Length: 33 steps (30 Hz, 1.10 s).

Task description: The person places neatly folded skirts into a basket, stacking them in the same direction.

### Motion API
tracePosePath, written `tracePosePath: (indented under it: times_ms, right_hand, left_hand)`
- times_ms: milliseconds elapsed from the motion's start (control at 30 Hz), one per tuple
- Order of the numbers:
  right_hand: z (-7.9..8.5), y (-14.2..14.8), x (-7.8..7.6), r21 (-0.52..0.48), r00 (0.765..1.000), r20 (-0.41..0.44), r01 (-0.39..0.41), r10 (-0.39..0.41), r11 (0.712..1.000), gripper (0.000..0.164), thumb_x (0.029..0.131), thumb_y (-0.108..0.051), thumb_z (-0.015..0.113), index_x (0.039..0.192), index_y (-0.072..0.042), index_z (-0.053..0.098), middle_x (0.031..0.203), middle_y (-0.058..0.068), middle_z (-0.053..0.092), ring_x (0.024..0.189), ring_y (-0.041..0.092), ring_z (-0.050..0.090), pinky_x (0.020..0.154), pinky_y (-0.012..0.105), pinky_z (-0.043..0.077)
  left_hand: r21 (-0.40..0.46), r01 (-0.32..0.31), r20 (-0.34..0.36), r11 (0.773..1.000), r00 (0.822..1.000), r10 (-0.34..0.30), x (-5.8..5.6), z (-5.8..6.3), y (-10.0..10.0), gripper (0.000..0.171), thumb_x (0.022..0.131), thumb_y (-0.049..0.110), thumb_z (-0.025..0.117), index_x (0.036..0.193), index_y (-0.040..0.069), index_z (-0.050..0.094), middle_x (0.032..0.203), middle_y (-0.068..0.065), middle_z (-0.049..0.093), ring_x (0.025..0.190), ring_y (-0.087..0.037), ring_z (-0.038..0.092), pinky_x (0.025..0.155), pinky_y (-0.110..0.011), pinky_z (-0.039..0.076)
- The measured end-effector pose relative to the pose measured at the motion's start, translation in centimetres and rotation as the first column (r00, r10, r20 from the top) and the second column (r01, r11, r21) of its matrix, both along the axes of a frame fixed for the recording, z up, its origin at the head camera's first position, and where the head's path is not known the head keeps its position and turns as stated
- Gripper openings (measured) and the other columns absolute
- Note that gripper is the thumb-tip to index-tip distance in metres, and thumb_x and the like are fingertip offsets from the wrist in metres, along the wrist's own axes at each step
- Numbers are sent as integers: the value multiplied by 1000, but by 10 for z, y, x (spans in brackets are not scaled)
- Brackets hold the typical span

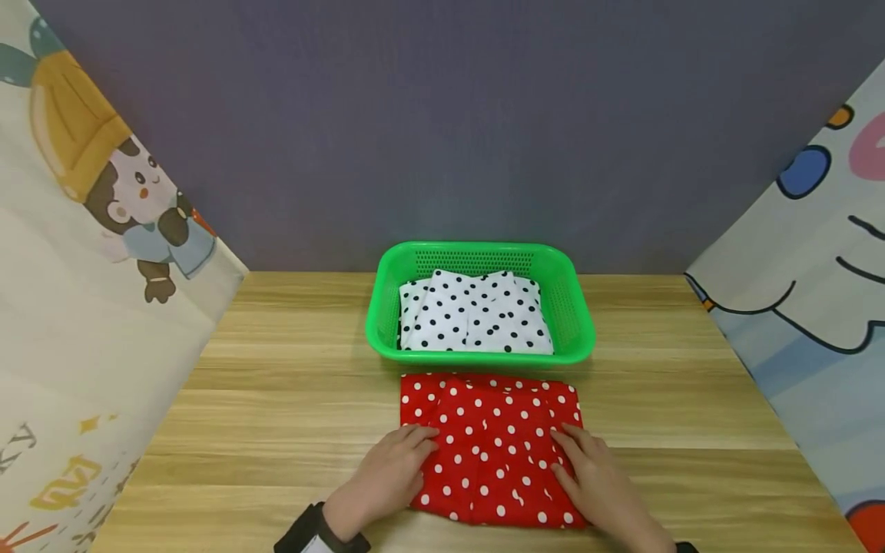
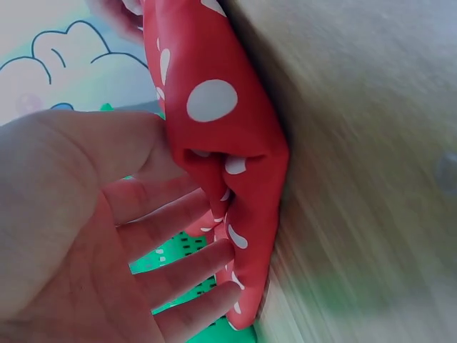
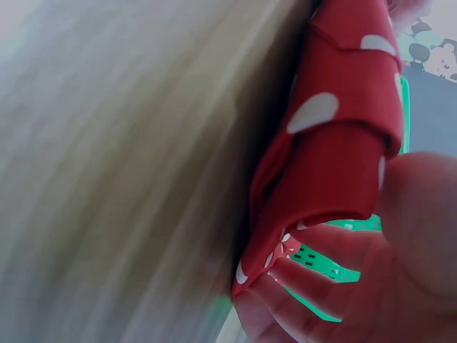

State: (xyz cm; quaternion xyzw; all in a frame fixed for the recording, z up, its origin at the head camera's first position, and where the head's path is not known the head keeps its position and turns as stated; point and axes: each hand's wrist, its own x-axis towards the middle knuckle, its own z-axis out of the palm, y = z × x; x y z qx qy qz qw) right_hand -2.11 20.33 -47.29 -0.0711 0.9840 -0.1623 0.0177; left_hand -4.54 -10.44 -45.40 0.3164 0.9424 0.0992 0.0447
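Observation:
A folded red cloth point(image 1: 494, 453) with white dots lies flat on the table. At its left side rests my left hand point(image 1: 390, 468), fingers laid over the edge. My right hand point(image 1: 600, 478) touches the opposite side, its fingertips on top of the fabric. In the left wrist view the fingers point(image 2: 189, 261) stretch out loosely along the folded edge, and the thumb meets the cloth point(image 2: 228, 93). Much the same shows in the right wrist view, where the right hand point(image 3: 343, 279) lies beside the layered folds point(image 3: 328, 157). Neither hand visibly pinches the fabric.
Just behind the red cloth stands a green plastic basket point(image 1: 477, 358) with perforated walls. Inside it lies a folded white cloth point(image 1: 477, 311) with black dots. A grey panel point(image 1: 470, 130) rises behind the wooden table point(image 1: 290, 384), with printed sheets on both sides.

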Motion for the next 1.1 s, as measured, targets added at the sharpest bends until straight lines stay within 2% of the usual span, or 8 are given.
tracePosePath:
  times_ms: [167,367,633,767,933,1100]
  right_hand:
    - [4,-7,-1,-20,999,46,-8,9,1000,58,75,-29,74,126,-10,55,130,11,47,111,27,46,78,42,54]
    - [4,-14,-2,-17,999,49,-22,23,1000,57,76,-31,72,126,-11,54,130,10,47,112,27,46,81,43,53]
    - [4,-19,-4,-47,999,37,-36,38,998,55,77,-29,72,126,-11,55,129,10,48,112,27,47,82,42,52]
    - [7,-16,-10,-98,998,38,-37,41,995,55,77,-25,72,127,-8,53,128,12,48,109,26,47,79,39,54]
    - [12,-10,-24,-125,1000,-5,-27,27,992,56,78,-21,71,127,0,51,123,19,50,107,32,51,82,46,51]
    - [12,-5,-38,-128,1000,-16,-14,12,992,56,79,-20,71,125,4,50,116,23,51,99,34,54,78,46,52]
  left_hand:
    - [13,-23,33,1000,999,22,1,2,-7,41,76,16,71,115,11,61,124,-3,54,114,-22,49,99,-39,41]
    - [14,-63,86,998,994,61,2,1,-14,44,75,17,73,117,12,60,125,-2,53,116,-22,48,100,-41,40]
    - [30,-82,94,996,992,78,2,2,-19,43,75,16,73,115,11,61,123,-3,54,114,-22,49,98,-42,42]
    - [64,-92,62,994,994,88,-1,4,-19,42,73,18,75,112,11,62,117,-3,58,107,-20,53,91,-40,47]
    - [95,-160,-7,982,987,162,-11,8,-16,42,73,22,76,110,8,63,111,-7,60,98,-21,56,80,-38,51]
    - [102,-256,-13,961,966,258,-21,9,-12,44,71,21,78,108,4,62,106,-12,59,90,-23,56,74,-38,51]
